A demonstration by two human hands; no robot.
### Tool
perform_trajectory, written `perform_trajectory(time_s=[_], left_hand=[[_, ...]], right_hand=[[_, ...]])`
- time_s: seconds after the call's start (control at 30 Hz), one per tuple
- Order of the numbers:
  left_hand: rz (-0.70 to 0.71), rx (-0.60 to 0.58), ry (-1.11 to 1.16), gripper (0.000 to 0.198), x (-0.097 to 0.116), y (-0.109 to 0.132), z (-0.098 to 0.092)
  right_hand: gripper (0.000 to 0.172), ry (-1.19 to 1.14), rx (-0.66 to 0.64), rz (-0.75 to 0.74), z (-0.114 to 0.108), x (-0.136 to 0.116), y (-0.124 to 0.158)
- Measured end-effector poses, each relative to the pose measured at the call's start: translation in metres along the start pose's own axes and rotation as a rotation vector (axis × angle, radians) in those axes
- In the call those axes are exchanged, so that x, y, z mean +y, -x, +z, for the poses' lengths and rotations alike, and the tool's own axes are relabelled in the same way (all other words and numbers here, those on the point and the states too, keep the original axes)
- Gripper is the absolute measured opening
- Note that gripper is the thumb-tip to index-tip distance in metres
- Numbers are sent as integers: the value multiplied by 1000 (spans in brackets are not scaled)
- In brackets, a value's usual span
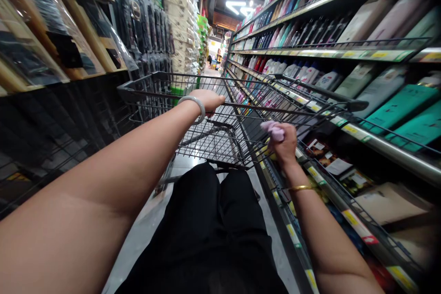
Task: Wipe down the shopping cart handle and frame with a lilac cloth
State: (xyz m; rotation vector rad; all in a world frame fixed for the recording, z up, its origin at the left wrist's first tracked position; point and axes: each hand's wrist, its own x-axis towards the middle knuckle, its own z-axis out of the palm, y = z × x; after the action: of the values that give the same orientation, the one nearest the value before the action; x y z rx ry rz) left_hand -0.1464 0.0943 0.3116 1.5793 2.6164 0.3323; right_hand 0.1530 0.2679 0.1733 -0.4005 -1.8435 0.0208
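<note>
A dark wire shopping cart [213, 142] stands in front of my legs. My left hand [206, 100], with a pale bangle at the wrist, is closed over the cart's bar near the middle. To the right, my right hand [285, 144] is closed around a crumpled light purple cloth [274, 131] that pokes out above the fingers. This hand is raised beside the cart's near right side, close to the shelf; a gold bracelet circles its wrist. Through the basket's wires the floor shows.
Shelves [372, 55] of bottles line the right side, close to the cart. Teal bottles [403, 105] lean out near its right corner. On the left hang packaged goods [138, 14] above a dark rack. The aisle [212, 71] runs straight ahead between stacked boxes [179, 18] and shelves.
</note>
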Motion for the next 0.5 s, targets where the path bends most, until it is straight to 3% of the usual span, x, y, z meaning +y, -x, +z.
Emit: perform_trajectory(time_s=[0.07,0.13,0.2,0.3,0.37,0.5], left_hand=[[-2,8,-4,69,-1,-1,0],[-2,21,-8,67,-1,0,0],[2,30,-10,66,-1,2,0],[15,31,-16,66,0,6,-2],[18,25,-24,66,1,8,-3],[4,14,-40,67,3,11,-4]], right_hand=[[23,30,152,44,-7,5,-18],[27,60,210,70,-10,9,-23],[27,58,156,63,-9,10,-12],[24,45,-45,22,-9,11,11],[23,52,-85,14,-16,15,12],[31,114,212,108,-43,33,-22]])
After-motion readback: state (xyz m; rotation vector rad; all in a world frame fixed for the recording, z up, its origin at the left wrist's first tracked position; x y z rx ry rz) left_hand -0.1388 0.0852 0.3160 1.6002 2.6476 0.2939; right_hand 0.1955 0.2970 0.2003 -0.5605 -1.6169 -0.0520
